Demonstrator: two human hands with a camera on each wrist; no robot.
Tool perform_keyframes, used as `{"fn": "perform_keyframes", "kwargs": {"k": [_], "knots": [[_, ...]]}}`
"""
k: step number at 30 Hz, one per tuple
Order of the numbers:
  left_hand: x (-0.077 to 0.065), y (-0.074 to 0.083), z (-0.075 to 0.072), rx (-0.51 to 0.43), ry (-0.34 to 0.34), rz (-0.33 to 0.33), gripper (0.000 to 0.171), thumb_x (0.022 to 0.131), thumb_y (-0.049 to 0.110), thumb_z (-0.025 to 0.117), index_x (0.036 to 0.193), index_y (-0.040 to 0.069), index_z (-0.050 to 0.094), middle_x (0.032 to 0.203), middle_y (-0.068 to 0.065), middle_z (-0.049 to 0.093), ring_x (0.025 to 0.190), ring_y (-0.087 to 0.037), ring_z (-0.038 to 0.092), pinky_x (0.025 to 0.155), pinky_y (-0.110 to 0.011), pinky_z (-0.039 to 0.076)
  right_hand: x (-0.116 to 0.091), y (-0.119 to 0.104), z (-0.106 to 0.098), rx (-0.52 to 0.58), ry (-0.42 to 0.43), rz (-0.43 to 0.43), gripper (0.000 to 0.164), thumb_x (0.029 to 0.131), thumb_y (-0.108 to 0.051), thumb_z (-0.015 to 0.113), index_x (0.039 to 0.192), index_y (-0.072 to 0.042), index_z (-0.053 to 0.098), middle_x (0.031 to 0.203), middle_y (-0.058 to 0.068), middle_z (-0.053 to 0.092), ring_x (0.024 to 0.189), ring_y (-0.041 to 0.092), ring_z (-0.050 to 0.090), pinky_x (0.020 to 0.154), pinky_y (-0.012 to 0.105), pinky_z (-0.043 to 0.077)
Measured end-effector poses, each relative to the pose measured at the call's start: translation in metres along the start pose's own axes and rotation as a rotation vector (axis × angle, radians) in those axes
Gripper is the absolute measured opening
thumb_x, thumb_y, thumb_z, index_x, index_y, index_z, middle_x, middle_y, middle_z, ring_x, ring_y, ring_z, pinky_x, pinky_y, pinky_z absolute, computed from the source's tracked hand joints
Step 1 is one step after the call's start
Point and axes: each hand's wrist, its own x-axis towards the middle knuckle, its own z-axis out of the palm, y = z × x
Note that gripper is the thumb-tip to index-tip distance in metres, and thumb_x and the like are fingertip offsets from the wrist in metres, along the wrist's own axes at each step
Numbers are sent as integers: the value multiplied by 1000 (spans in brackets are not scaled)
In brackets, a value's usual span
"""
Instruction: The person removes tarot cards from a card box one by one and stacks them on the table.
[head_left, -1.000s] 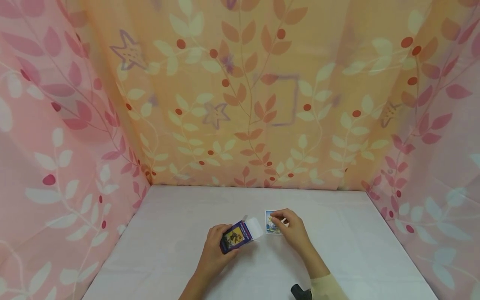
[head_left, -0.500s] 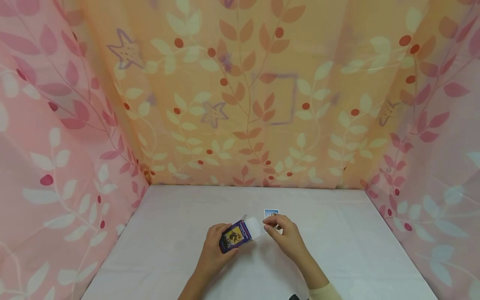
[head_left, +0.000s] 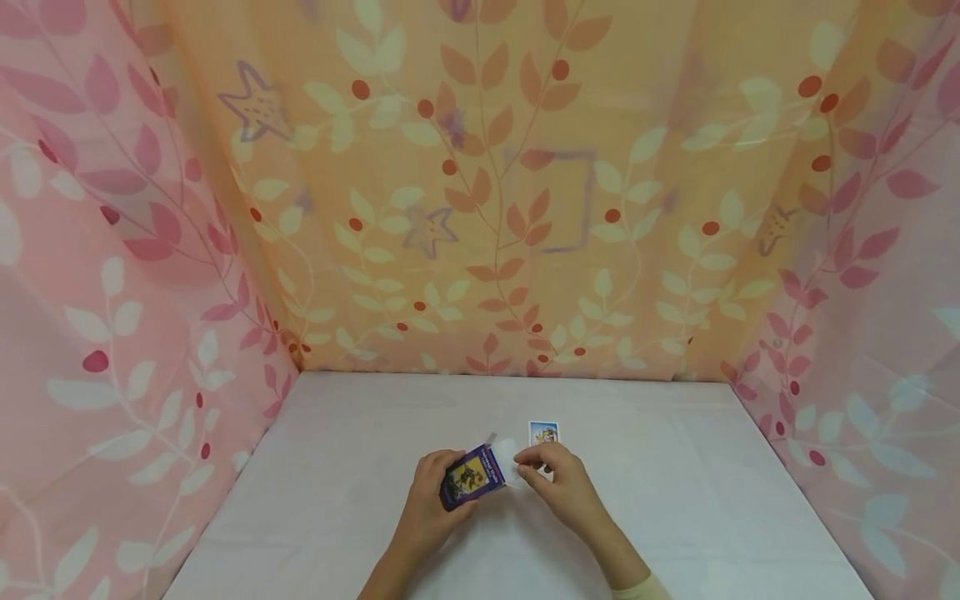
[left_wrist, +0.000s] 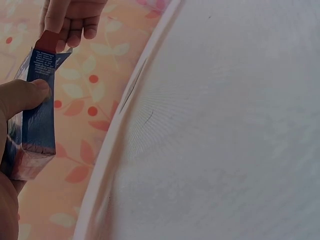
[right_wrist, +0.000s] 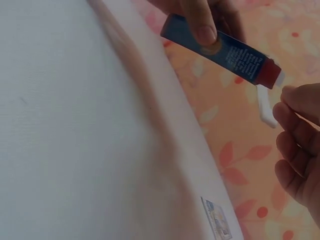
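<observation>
My left hand [head_left: 429, 492] grips a dark blue-purple card box [head_left: 471, 477] with a yellow picture on its front, tilted above the table. The box's end is open, and its white lid flap [head_left: 507, 457] sticks out toward the right. Close to that end is my right hand [head_left: 564, 490]; in the right wrist view its thumb and bent fingers [right_wrist: 290, 142] show no card between them, beside the red side flap [right_wrist: 269, 74]. Whether a fingertip touches the flap is unclear. A white-bordered picture card [head_left: 543, 432] lies on the table beyond the right hand, which partly hides it.
A white cloth covers the table [head_left: 360, 417]. Patterned curtains stand around it: an orange one [head_left: 480, 208] at the back and pink ones [head_left: 127, 292] at the sides.
My right hand has left the card on the table and moved left to the box's opening. More of the card's top shows. The left hand and box have hardly moved.
</observation>
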Motion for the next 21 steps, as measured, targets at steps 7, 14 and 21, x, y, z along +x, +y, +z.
{"fn": "perform_keyframes", "kwargs": {"k": [7,14,21], "knots": [[1,-2,0,-3,3,15,81,70,20,96,140,22,56,136,10,52,125,-10,47,105,-44,51,-2,2,8,-21,-18,-6,10,91,-21,78,99,-27,76,89,-22,67,85,2,58,74,27,52],[1,-4,1,8,7,46,82,70,19,96,141,23,55,137,9,53,125,-11,48,105,-41,50,-3,2,13,-24,-4,5,11,90,-24,80,99,-28,76,86,-21,67,83,6,58,70,24,49],[0,-5,2,-12,13,52,81,69,18,97,140,23,56,135,11,53,125,-10,48,105,-42,51,-3,-1,13,-9,-25,56,11,89,-28,80,100,-29,76,86,-22,67,84,8,60,72,25,50]]}}
